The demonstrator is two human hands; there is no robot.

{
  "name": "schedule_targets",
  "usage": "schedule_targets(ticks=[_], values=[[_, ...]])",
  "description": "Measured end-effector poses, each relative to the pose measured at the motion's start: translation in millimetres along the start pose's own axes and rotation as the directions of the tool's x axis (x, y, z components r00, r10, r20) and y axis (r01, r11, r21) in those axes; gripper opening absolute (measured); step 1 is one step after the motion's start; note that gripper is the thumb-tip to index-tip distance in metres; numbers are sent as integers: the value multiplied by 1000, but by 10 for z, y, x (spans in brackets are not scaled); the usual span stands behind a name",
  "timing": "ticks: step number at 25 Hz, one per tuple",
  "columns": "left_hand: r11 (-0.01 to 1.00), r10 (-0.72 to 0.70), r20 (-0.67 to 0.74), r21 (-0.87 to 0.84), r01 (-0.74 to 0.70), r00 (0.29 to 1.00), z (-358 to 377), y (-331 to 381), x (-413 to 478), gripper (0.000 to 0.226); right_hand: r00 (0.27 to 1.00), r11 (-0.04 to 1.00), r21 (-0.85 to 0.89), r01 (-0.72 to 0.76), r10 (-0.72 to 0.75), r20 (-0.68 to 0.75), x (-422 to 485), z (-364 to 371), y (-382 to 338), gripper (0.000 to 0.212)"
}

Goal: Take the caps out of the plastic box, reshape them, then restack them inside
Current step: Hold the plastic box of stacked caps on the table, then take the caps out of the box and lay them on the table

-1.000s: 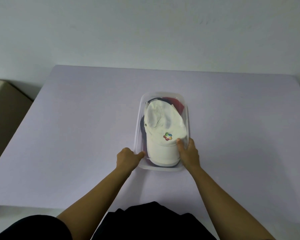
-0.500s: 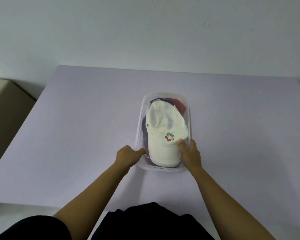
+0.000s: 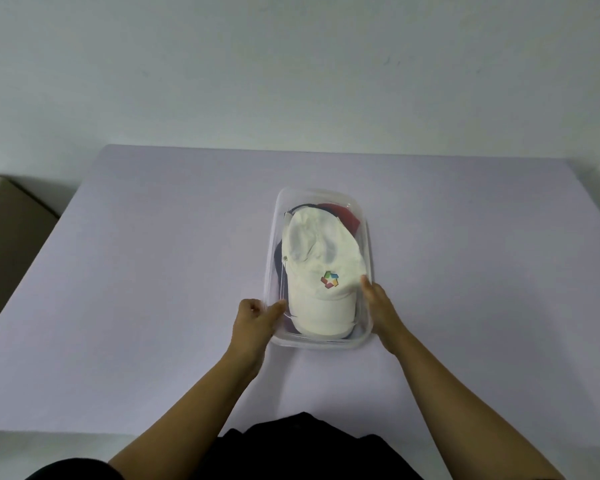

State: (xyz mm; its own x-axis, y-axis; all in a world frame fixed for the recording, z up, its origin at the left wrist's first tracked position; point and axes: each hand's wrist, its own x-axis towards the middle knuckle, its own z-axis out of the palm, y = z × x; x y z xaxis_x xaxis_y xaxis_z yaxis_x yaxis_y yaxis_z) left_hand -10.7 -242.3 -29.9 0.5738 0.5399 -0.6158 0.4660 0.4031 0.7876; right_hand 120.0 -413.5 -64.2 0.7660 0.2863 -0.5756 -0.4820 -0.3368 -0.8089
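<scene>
The plastic box (image 3: 270, 251) sits on the lavender worktop (image 3: 153, 271) straight ahead of you, its long axis running away from your body. The white cap (image 3: 321, 251) lies on top inside it, along the same axis, brim end nearest you and crown toward the far wall. Both hands flank that near end, so the cap lies just inward of each.

Your left hand (image 3: 253, 318) is at the near left corner: fingers curled outside the wall, thumb laid across the rim, pinching the box. Your right hand (image 3: 381, 306) is at the near right wall with its thumb tip touching the cap's edge beside the logo (image 3: 330, 279). Its other fingers are hidden, so you cannot tell whether it clamps the wall. It is the nearer hand for lifting the cap.

The box is clear, thin and round-cornered. The cap is soft cloth, its crown creased and flattened (hence the reshaping). A red cap (image 3: 343, 214) and a dark cap (image 3: 277, 261) show underneath.
</scene>
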Motion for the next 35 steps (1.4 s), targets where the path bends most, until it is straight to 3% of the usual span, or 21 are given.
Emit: schedule_targets(ticks=[2,4,6,8,12,19,22,24,27,35], values=[[962,12,70,-273,8,998,18,53,-37,29,997,989,125,-72,67,45,-4,-27,9,84],[896,37,57,-444,-8,998,-59,136,16,31,997,980,179,-80,77,23,-34,-40,1,67],[839,60,7,-542,-47,998,-270,252,142,27,999,998,63,-16,18,-44,-60,-15,5,47],[821,91,-75,-559,-118,993,-602,391,289,21,994,991,-121,56,-66,-82,-64,34,66,42],[815,118,-164,-548,-189,979,-1367,415,522,22,980,956,-286,71,-120,-158,-61,170,184,50],[869,-36,-125,-494,-31,992,-1598,-54,821,31,948,875,-481,58,-200,-248,-14,248,265,52],[932,-55,-134,-364,2,989,-1536,-159,841,24,941,851,-522,56,-220,-258,16,257,271,53],[994,-9,-186,-113,-12,983,-1512,-209,870,30,937,834,-548,56,-234,-260,13,268,272,54],[978,77,-276,209,-19,958,-1443,-256,917,55,932,825,-561,64,-250,-262,1,268,266,54],[913,105,-422,400,80,901,-1275,-320,989,48,941,827,-561,47,-225,-253,-3,269,254,55]])
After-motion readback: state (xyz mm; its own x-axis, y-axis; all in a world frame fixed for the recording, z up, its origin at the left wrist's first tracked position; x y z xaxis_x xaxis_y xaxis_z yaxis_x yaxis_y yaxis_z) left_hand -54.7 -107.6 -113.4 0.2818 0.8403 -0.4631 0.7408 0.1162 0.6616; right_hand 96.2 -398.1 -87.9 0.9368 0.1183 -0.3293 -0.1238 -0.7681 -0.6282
